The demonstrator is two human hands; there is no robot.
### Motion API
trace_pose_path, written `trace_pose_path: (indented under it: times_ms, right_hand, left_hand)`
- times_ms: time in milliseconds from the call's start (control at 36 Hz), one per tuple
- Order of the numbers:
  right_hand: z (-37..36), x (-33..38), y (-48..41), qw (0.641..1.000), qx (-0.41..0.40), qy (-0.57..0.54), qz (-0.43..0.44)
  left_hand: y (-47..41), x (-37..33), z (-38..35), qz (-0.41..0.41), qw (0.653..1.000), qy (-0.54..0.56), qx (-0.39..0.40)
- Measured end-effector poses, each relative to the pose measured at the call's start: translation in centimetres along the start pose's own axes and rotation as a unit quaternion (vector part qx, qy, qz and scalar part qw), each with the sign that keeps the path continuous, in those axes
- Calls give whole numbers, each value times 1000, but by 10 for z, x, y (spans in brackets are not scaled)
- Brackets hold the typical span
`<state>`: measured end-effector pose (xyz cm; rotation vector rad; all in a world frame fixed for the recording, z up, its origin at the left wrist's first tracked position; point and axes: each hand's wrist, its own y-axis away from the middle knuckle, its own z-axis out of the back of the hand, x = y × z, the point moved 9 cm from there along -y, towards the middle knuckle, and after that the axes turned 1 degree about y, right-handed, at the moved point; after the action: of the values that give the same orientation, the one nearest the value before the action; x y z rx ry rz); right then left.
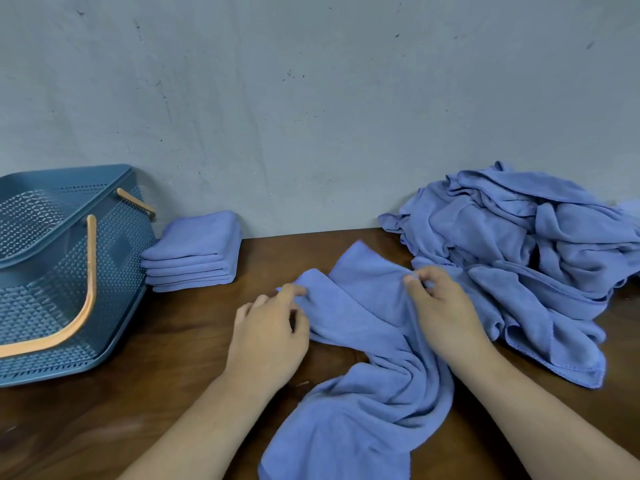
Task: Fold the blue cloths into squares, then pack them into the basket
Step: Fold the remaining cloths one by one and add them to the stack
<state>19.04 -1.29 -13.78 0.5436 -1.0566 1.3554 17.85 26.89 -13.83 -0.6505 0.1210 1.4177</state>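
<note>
A crumpled blue cloth lies on the brown table in front of me, stretching from the middle toward the near edge. My left hand pinches its far left corner. My right hand pinches the cloth's far edge further right. A stack of several folded blue cloths sits against the wall, just right of the basket. The blue plastic basket with orange handles stands at the far left; what lies inside it is hidden. A loose heap of unfolded blue cloths fills the back right.
The grey wall closes off the back of the table. One cloth from the heap hangs forward toward my right forearm. Bare brown wood shows between the basket and my left arm.
</note>
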Motion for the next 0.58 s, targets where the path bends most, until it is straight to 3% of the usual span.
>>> trace_pose_path:
  times_ms: [111, 278, 361, 444, 583]
  right_hand:
    - [4, -22, -6, 995, 20, 86, -53]
    - [-8, -3, 5, 967, 58, 246, 24]
    - [-9, 9, 10, 951, 40, 296, 80]
    - [-16, 17, 16, 953, 65, 276, 106]
    - [-43, 11, 26, 929, 156, 316, 111]
  left_hand:
    - [-2, 19, 10, 50, 997, -62, -15]
    - [-4, 37, 8, 114, 993, -39, 8]
    - [-4, 32, 14, 93, 995, -31, -21]
    - [-1, 16, 18, 62, 996, -50, -42]
    - [2, 16, -2, 85, 991, -100, 16]
